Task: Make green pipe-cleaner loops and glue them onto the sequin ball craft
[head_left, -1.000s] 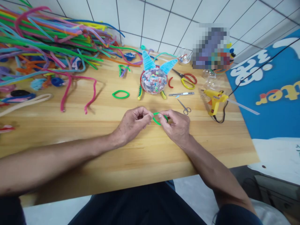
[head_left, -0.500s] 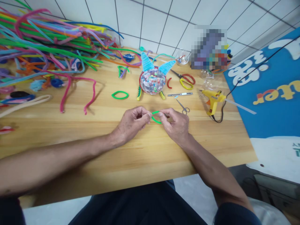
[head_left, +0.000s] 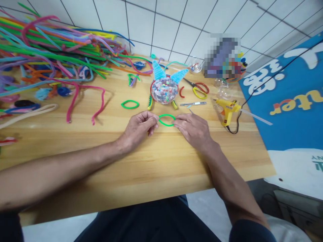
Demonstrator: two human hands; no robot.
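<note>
A green pipe cleaner loop (head_left: 167,115), bent to a pointed oval, is stretched between my hands just above the table. My left hand (head_left: 142,127) is closed, pinching its left tip between thumb and forefinger. With closed fingers my right hand (head_left: 193,129) grips the right tip, which the fingertips partly hide. A matching green oval (head_left: 130,104) lies on the wood to the left. Beyond my hands stands a round speckled ball figure (head_left: 164,90) with light blue pipe cleaner ears (head_left: 158,70) and green-yellow feet. Small scissors (head_left: 191,111) lie mostly hidden behind my right hand.
A big pile of coloured pipe cleaners (head_left: 63,50) covers the back left. To the right lie a craft knife (head_left: 193,104), red-and-yellow-handled scissors (head_left: 200,90) and a yellow glue gun (head_left: 228,109) with its cord. Clear plastic domes (head_left: 195,64) sit by the tiled wall.
My right hand has shifted slightly right and turned palm down, now covering most of the small scissors. The green loop shows wider and more fully between my hands.
</note>
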